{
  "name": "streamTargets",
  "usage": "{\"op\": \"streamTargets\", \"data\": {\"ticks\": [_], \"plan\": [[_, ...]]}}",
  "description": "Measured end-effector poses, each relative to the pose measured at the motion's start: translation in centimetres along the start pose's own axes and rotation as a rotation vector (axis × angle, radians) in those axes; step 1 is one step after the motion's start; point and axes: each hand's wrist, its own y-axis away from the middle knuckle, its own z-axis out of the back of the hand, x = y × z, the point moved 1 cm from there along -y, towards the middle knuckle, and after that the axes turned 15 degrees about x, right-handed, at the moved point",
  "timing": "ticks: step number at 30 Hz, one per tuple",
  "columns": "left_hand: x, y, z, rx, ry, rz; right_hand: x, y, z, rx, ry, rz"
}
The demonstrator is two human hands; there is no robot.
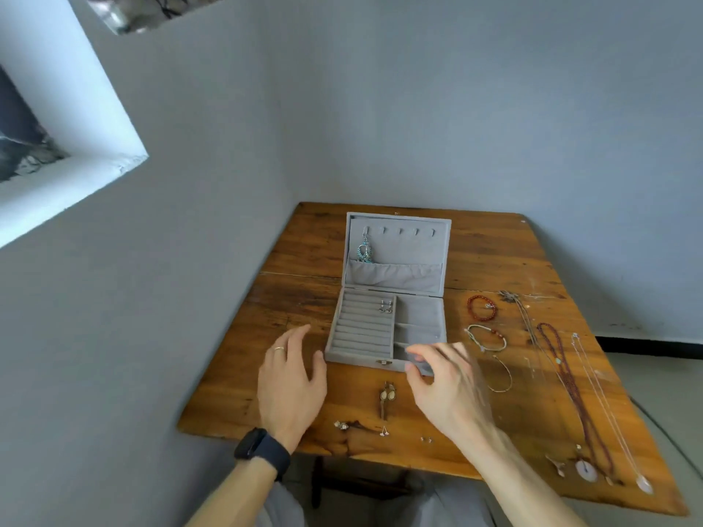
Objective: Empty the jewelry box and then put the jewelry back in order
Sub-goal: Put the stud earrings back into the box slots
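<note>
On the tabletop (494, 252) the open jewelry box (418, 311) sat at twelve o'clock, your left hand (291, 382) and right hand (445, 386) hovered before it, grips apart, and the earrings (385, 306) inside at eleven o'clock probably wanted a gentle upright pinch.

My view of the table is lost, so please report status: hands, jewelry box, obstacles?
Left hand open, beside jewelry box. Right hand open, over its front right corner. Lid up, earrings inside. No obstruction.
</note>
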Motion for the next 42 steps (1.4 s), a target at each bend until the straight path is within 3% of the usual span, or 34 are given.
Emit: {"op": "streamTargets", "data": {"ticks": [3, 6, 13, 15, 18, 23, 26, 31, 37, 40, 42], "plan": [[2.3, 1.4, -1.1, 0.161, -0.172, 0.149, 1.0, 1.3, -1.2, 0.117, 0.065, -0.02], [3.7, 1.6, -2.1, 0.322, -0.291, 0.176, 1.7, 1.5, -2.2, 0.187, 0.14, -0.075], [3.9, 1.6, -2.2, 0.334, -0.296, 0.176, 2.9, 1.4, -2.1, 0.176, 0.212, -0.085], [3.8, 1.5, -2.2, 0.335, -0.298, 0.178, 2.9, 1.6, -1.7, 0.167, 0.118, -0.064], [3.8, 1.5, -2.2, 0.333, -0.307, 0.183, 2.5, 2.5, -0.5, 0.132, -0.258, -0.072], [3.7, 1.4, -2.3, 0.301, -0.294, 0.182, 0.5, 6.2, 1.9, 0.0, -0.756, -0.187], [3.8, 1.4, -2.3, 0.294, -0.282, 0.166, -2.1, 9.0, 2.8, -0.129, -0.927, -0.303], [3.8, 1.3, -2.1, 0.313, -0.259, 0.179, -5.0, 11.8, 2.2, -0.208, -1.048, -0.481], [0.0, 2.1, -1.3, 0.184, -0.134, 0.051, -4.6, 11.8, 1.2, -0.165, -0.98, -0.456], [-3.8, 2.6, -2.1, 0.257, -0.181, -0.102, -4.4, 11.9, 1.2, -0.156, -0.939, -0.447], [-5.8, 2.5, -3.0, 0.318, -0.212, -0.096, -4.3, 12.0, 1.3, -0.159, -0.94, -0.449]]}}
